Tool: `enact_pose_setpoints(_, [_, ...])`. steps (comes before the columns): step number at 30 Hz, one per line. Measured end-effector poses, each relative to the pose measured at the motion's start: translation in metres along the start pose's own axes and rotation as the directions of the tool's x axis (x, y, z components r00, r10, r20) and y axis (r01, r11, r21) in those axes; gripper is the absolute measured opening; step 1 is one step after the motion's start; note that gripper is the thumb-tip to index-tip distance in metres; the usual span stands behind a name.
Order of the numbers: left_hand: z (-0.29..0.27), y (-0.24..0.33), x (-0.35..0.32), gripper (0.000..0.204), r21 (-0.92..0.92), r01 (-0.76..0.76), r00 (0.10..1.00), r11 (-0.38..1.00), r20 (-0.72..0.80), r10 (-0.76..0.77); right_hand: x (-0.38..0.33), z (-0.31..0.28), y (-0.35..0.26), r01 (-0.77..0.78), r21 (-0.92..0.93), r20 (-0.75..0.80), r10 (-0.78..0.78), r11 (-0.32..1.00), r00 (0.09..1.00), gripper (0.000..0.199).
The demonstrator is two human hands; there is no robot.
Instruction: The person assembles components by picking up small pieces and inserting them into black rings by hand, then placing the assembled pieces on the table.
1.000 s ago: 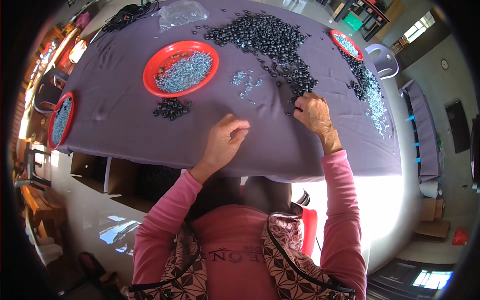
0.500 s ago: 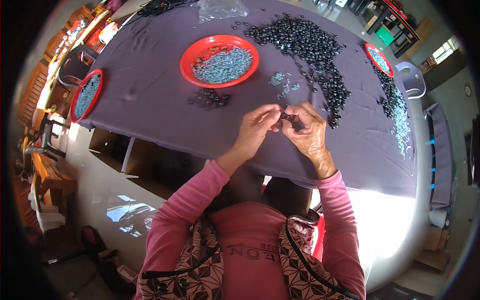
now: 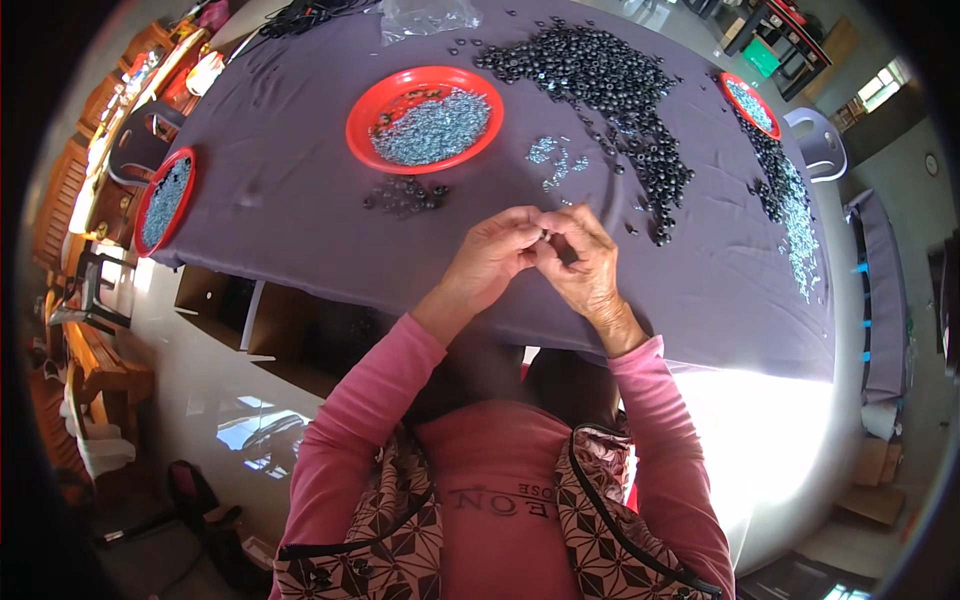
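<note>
Just over the near part of the table, my left hand [image 3: 488, 258] and my right hand [image 3: 588, 268] meet with fingertips pinched together. Between them is a small black round part [image 3: 545, 236], mostly covered by the fingers. Beyond my hands lies a small scatter of thin silvery-blue metal pieces [image 3: 547, 152], which look like screws or pins. A large heap of black round parts [image 3: 610, 90] spreads behind and to the right. To the left, a smaller cluster of black parts [image 3: 405, 195] sits in front of a red plate [image 3: 358, 138] heaped with the same metal pieces.
A purple-grey cloth [image 3: 290, 190] covers the table. Another red plate [image 3: 186, 205] stands at the left edge, and a third [image 3: 774, 128] at the far right beside more black parts and spilled metal pieces [image 3: 800, 235]. A clear plastic bag [image 3: 430, 18] lies at the back.
My two hands have shifted slightly left and drawn closer together. The black part, plainer to see before, is now mostly covered by my fingertips. The whole view has moved a little.
</note>
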State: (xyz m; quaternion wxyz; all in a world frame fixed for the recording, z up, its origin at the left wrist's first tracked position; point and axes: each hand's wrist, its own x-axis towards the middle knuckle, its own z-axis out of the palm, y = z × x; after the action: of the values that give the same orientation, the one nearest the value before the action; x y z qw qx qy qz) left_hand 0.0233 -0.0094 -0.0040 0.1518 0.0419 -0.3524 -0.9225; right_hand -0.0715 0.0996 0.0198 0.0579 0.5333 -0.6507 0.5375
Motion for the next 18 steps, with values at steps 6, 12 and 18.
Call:
enact_pose_setpoints(6, [-0.015, 0.013, -0.003, 0.016, 0.024, -0.046, 0.997, 0.999, -0.069, 0.047, -0.021, -0.030, -0.006, -0.136, -0.074, 0.012, 0.137, 0.988, 0.990, 0.019])
enact_pose_setpoints(12, [-0.020, 0.013, 0.000, 0.015, 0.035, -0.060, 0.995, 0.998, -0.076, 0.062, -0.054, -0.072, 0.003, -0.294, -0.163, 0.110, 0.314, 0.942, 0.943, 0.009])
enact_pose_setpoints(18, [-0.013, 0.005, 0.001, 0.014, 0.075, -0.027, 0.996, 0.997, -0.082, 0.033, -0.050, -0.091, 0.033, -0.340, -0.237, -0.225, 0.289, 0.910, 0.930, 0.003])
